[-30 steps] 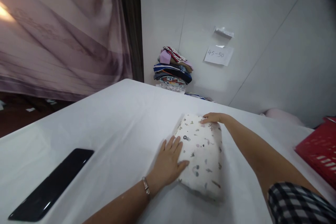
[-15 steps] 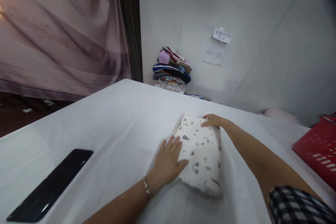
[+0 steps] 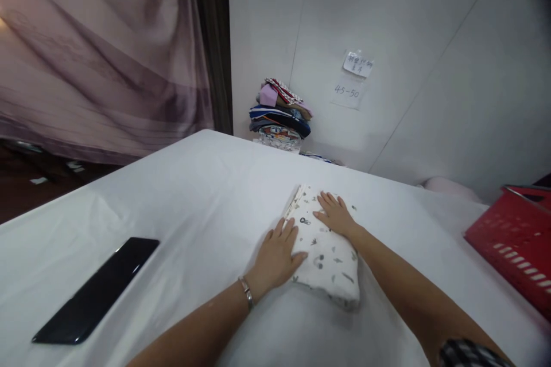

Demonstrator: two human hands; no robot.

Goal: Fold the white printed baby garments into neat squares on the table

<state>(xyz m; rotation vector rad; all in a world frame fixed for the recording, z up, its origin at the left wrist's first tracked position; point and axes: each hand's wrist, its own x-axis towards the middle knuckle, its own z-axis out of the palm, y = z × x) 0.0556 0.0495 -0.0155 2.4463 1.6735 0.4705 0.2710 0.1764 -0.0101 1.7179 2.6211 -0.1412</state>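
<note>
A folded white cloth (image 3: 329, 258) with small grey and green prints lies on the white-covered table (image 3: 206, 200). My left hand (image 3: 275, 255) rests along its left edge, fingers spread and the thumb on top of the fabric. Flat on the cloth's far right part lies my right hand (image 3: 336, 213), its fingers stretched out. Neither hand grips the fabric. Layered folds show along the far left edge of the cloth. A bracelet (image 3: 247, 292) sits on my left wrist.
A glossy black flat object (image 3: 99, 289) lies at the table's left. A red plastic basket (image 3: 512, 241) stands at the right. Beyond the far edge, a pile of folded clothes (image 3: 282, 112) leans near the wall, below paper notes (image 3: 348, 92). A pink curtain (image 3: 107, 51) hangs at left.
My right hand has moved from the cloth's far right edge inward and now lies flatter on top. My left hand stays at the left edge. The view has shifted slightly.
</note>
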